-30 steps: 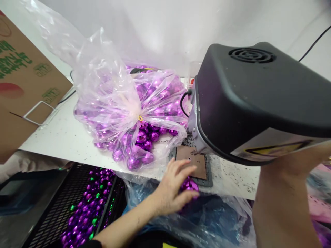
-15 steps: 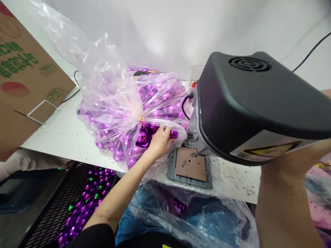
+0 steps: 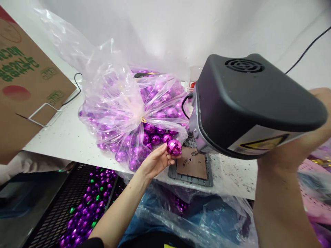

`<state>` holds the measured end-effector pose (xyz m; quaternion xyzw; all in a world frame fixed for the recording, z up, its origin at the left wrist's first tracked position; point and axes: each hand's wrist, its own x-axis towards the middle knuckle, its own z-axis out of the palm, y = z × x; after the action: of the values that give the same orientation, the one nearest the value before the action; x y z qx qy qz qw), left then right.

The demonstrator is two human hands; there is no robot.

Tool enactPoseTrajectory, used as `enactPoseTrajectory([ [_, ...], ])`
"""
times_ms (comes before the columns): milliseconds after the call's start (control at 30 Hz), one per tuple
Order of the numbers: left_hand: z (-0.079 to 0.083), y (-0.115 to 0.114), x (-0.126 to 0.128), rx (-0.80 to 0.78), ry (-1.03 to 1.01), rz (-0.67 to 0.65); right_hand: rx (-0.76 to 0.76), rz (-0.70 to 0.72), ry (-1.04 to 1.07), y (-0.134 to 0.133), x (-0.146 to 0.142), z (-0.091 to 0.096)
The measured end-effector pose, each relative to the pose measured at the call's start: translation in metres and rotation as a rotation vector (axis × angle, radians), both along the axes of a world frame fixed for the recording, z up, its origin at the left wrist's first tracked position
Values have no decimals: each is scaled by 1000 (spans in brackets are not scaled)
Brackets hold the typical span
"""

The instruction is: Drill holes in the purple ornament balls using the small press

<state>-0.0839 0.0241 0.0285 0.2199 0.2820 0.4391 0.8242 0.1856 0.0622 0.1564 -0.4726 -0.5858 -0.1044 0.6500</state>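
Note:
My left hand (image 3: 159,160) is closed on a shiny purple faceted ball (image 3: 174,147), pinched at its fingertips just in front of a bag's opening. The clear plastic bag (image 3: 111,89), tied with a yellow twist, is full of similar purple balls (image 3: 156,139). Right of the held ball lies a brown square board (image 3: 190,168) with a small hole, set on a grey metal base (image 3: 209,181). Over it juts a black machine head (image 3: 248,96) with a warning label. My right hand (image 3: 320,98) is beside that machine on its far right; its fingers are hidden behind the housing.
A cardboard box (image 3: 31,79) with a wire handle stands at left. Below it, a black crate (image 3: 51,203) holds many purple and some green pieces. Clear plastic sheeting (image 3: 165,217) hangs over my lap. A pink perforated basket (image 3: 314,193) is at right. Dark shavings dot the white table (image 3: 232,179).
My left hand has come out of the bag's opening towards me with a purple ball. The bag's mouth now shows more loose balls. The machine head appears slightly shifted in view.

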Motion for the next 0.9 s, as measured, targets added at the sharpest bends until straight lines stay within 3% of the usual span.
enactPoseTrajectory([
  [167, -4, -5, 18, 47, 152, -13, -15, -31, 106, 0, -7, 7],
  [333, -15, -12, 40, 411, 631, 104, 0, -52, 78, 1, -7, 5],
  [533, -33, -14, 51, 752, 1102, 72, -45, -71, 64, -3, -9, 7],
  [733, -28, -18, 61, 1003, 1240, 74, -76, -55, 76, -7, -12, 11],
  [900, -32, -17, 70, 965, 1201, 120, -49, -43, 59, -6, -11, 9],
])
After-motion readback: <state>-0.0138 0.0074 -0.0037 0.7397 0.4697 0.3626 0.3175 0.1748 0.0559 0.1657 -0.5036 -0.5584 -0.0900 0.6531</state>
